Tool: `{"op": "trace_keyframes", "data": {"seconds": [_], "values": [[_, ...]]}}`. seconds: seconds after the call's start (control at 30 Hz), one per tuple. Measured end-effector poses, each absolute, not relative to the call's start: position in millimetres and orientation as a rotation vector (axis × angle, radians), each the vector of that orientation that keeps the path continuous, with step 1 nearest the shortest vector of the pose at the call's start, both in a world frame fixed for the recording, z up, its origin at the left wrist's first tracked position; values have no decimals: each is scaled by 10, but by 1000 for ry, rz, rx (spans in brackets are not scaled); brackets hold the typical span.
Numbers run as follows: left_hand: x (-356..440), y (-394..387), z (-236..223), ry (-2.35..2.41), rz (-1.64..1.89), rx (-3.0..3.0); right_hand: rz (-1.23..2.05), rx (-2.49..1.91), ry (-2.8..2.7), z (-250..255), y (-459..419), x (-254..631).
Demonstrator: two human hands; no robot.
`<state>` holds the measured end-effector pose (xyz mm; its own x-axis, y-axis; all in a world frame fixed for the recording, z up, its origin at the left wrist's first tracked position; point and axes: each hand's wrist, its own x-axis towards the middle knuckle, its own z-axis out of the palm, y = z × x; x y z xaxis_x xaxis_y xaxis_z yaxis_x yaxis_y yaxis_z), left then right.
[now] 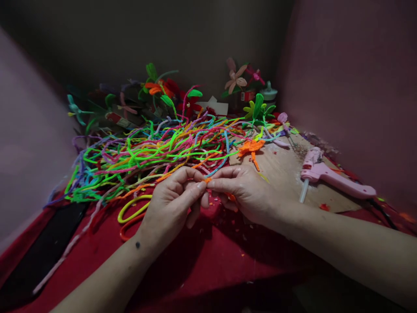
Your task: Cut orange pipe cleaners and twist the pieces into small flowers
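My left hand (176, 195) and my right hand (246, 191) meet over the front of the table, thumbs and fingertips pinched together. Between them they grip a small orange pipe cleaner (207, 179), mostly covered by the fingers. More orange shows under the right palm; whether it is the same piece I cannot tell. Just behind the hands spreads a tangled heap of coloured pipe cleaners (156, 152). An orange pipe-cleaner flower piece (250, 148) rests beyond my right hand on a sheet of cardboard (276, 169).
At right, a pink hot glue gun (339, 178) lies on the cardboard. Yellow-handled scissors (132, 208) sit by my left wrist. A dark flat object (48, 243) lies at left on the red cloth (208, 261). Finished flowers (236, 78) stand at the back near the walls.
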<state>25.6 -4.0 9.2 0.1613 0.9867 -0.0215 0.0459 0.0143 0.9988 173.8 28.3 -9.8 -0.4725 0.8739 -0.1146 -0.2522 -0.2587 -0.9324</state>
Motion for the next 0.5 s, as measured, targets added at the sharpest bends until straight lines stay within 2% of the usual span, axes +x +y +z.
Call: {"op": "trace_keyframes", "data": {"seconds": [0.3, 0.5], "values": [[244, -40, 68, 1172, 1137, 1260, 1920, -855, -1084, -31, 263, 1734], [280, -70, 60, 1203, 1197, 1309, 1858, -856, -1165, -36, 244, 1738]]}}
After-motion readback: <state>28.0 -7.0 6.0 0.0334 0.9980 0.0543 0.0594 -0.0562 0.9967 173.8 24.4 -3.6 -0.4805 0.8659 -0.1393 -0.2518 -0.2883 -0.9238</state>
